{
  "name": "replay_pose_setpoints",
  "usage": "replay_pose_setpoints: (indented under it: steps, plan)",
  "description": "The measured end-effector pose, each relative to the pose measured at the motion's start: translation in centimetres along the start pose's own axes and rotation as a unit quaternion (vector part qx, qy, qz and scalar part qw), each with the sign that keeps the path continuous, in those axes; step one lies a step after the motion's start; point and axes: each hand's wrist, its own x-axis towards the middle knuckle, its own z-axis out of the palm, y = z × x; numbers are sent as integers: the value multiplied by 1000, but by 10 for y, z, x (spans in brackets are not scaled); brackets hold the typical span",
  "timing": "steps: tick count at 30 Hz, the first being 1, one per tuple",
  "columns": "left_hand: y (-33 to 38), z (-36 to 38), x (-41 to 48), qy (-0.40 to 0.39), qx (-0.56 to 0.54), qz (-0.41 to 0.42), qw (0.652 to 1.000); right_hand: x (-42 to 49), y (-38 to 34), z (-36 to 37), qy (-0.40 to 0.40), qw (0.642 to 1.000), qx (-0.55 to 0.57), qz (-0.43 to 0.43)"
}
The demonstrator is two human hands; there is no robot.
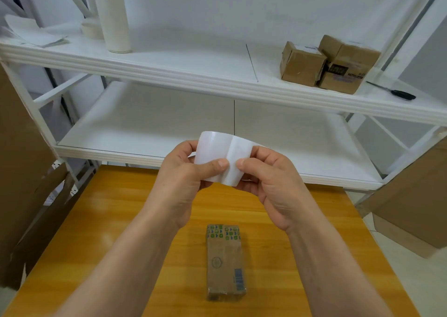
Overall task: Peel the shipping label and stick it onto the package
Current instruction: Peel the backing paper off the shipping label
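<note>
While both thumbs meet on the near face of the white, glossy, curved shipping label sheet (217, 147), the peeling step looks to be in hand and hardly begun; the left hand (183, 171) pinches the sheet's left half between thumb and curled fingers, and the right hand (268, 181) pinches its right half likewise, in the air above the far part of the orange wood-grain desk (121, 208); the small brown cardboard package (226, 261) lies flat and untouched, midway across the desk toward its near edge, between the forearms; next, I judge, a thumb must lift a corner and draw the label off its backing, sticky side kept off the fingers; whether any layer has parted I cannot tell; the printed face and the fingers behind the sheet are hidden; the desk's near edge is cut off.
</note>
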Motion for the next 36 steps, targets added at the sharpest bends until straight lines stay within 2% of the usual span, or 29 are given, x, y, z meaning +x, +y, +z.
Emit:
replay_pose_setpoints:
  steps: [8,20,30,36]
  plan:
    - [-5,2,1,29,59,40,997,-1,4,2,-6,1000,-13,-9]
    - [-7,0,4,7,19,-25,999,0,0,-1,20,999,46,16]
    - [-11,7,1,38,88,40,995,0,0,-2,31,999,10,2]
    - [-6,5,1,43,95,42,994,1,-1,-1,39,999,1,-1]
